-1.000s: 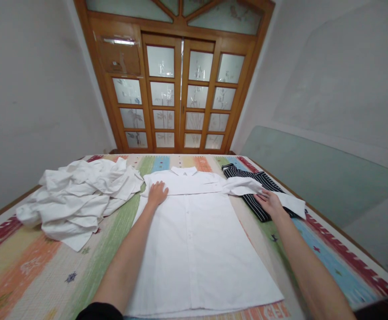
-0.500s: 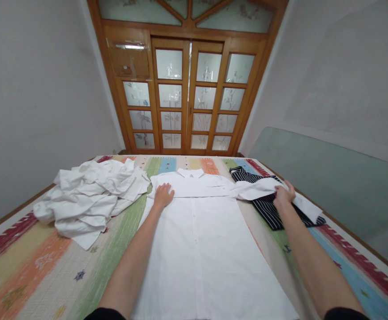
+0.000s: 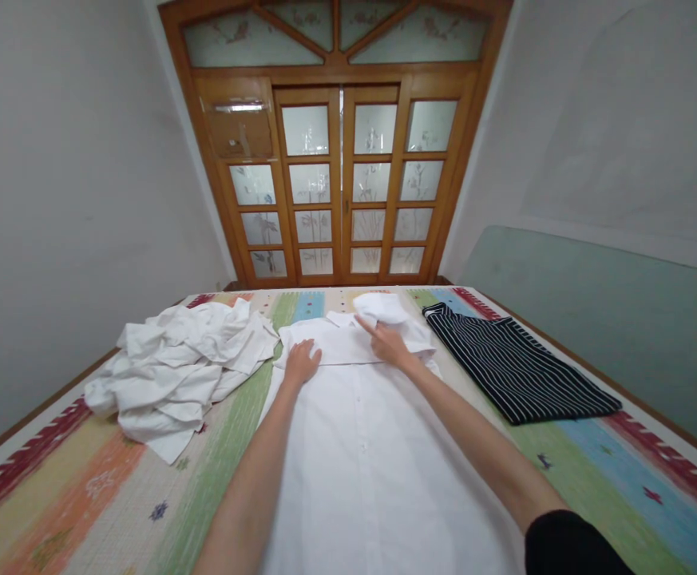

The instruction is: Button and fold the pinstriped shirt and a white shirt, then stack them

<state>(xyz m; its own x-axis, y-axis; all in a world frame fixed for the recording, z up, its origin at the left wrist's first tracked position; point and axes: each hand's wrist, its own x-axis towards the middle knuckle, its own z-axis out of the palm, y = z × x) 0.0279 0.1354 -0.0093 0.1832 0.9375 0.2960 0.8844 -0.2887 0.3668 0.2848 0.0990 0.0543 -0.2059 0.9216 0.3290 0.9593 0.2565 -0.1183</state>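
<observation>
A white buttoned shirt (image 3: 348, 447) lies flat, front up, its collar (image 3: 341, 319) at the far end. My left hand (image 3: 302, 363) rests on the shirt's left chest with fingers spread. My right hand (image 3: 389, 343) is over the right chest, just below the collar. It grips the white right sleeve (image 3: 387, 307), which is turned inward across the shirt and bunched up; one finger sticks out to the left. The sleeve's cuff cannot be made out.
Left of the shirt lies a crumpled heap of white cloth (image 3: 186, 367). A black-and-white striped folded garment (image 3: 504, 359) lies to the right. Everything is on a colourful striped cover (image 3: 162, 479). A pale green panel (image 3: 599, 295) stands along the right edge; wooden glazed doors (image 3: 339, 184) are beyond.
My right hand has carried the sleeve from over the striped garment leftward and across the shirt. The striped garment is now uncovered. My left hand stays on the chest.
</observation>
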